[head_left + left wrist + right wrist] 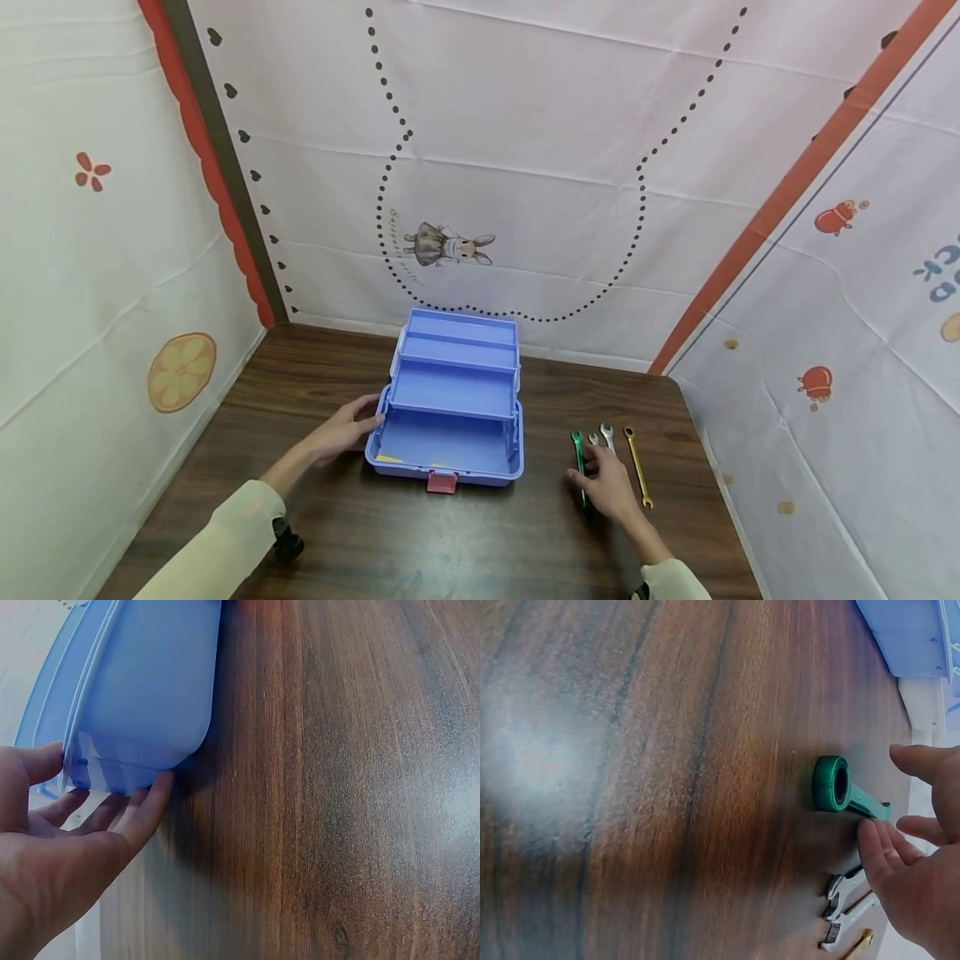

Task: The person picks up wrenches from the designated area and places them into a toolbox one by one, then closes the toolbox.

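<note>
A blue toolbox point(453, 433) stands on the table with its tiers raised and a red latch point(442, 482) at the front. My left hand point(341, 433) holds its left side. In the left wrist view the thumb is at the rim and the fingers lie against the outer wall. My right hand point(609, 485) is over the wrenches at the right, thumb and fingers spread on either side of a green wrench point(831, 784). Fingertips are close beside the green wrench; contact is hard to tell. Two silver wrenches point(607, 433) are partly hidden under this hand.
Right of the silver pair lies a gold wrench point(637, 469). Small yellow pieces point(388, 459) show inside the box's front edge. The brown wooden table point(480, 542) is bordered by white printed cloth point(510, 208) at the back and both sides.
</note>
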Demonstrator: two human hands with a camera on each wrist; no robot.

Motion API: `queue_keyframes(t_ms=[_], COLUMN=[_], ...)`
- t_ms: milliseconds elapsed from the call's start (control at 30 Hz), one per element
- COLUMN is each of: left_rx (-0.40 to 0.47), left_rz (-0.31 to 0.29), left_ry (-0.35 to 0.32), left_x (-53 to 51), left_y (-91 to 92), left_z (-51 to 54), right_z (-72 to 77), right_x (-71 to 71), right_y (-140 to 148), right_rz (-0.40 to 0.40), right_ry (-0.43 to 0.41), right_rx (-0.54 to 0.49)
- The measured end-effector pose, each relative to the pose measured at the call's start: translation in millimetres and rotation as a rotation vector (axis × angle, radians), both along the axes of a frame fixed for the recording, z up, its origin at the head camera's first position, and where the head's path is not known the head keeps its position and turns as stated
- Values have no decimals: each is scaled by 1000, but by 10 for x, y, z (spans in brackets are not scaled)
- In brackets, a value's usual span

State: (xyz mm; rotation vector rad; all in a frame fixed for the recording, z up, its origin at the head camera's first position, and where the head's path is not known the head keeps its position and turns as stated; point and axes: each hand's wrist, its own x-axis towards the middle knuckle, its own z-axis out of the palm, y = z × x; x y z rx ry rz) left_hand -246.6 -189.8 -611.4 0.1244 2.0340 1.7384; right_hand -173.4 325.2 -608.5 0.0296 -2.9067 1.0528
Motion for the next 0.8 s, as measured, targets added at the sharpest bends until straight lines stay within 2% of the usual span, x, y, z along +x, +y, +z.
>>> queue_keyframes(t_ms=[133, 433, 800], left_rx=[-5, -1, 14], left_rz=[-6, -14, -13], left_ry=[20, 33, 33], left_x=[22, 16, 17], left_y=[20, -1, -15], left_z=[-9, -45, -52], right_z=[-50, -110, -131], right_x=[-31, -101, -162], right_y=[-16, -59, -51], right_rz=[-5, 7, -11], right_ry=[36, 132, 79], right_rx=[-4, 93, 44])
